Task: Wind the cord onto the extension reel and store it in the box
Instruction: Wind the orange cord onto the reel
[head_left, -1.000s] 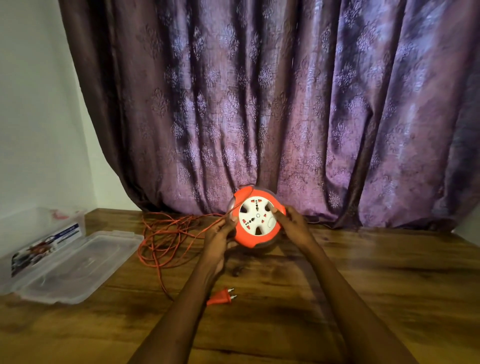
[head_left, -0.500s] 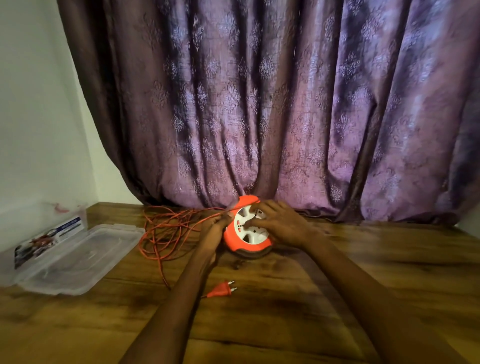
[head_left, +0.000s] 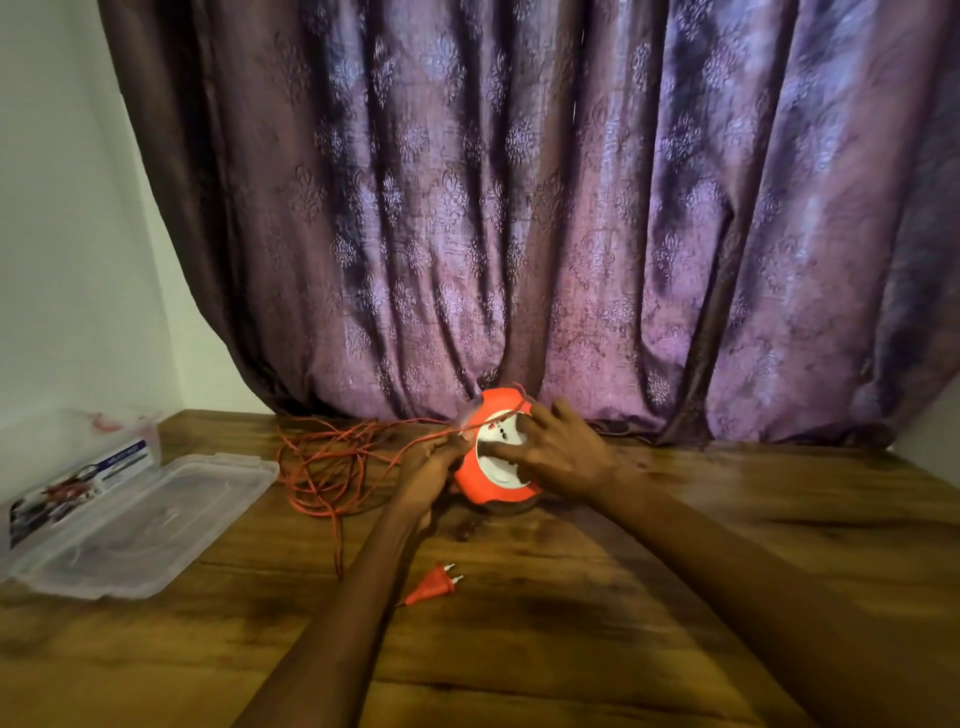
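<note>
Reel (head_left: 480, 480) on table (head_left: 675, 597) by curtain (head_left: 519, 208), tilted, white face toward camera. Right hand (head_left: 556, 449) flat on face, fingers spread wide. Left hand (head_left: 428, 467) at reel's left edge, fingers pinching cord (head_left: 322, 467). Loose cord heaped left; plug (head_left: 434, 586) near forearm. Box (head_left: 78, 462) far left, lid (head_left: 140, 525) beside it.

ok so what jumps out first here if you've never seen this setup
The bright orange reel at the table's middle, right hand spread on its white face, left hand pinching the cord piled loose to its left. A purple curtain fills the back.
</note>
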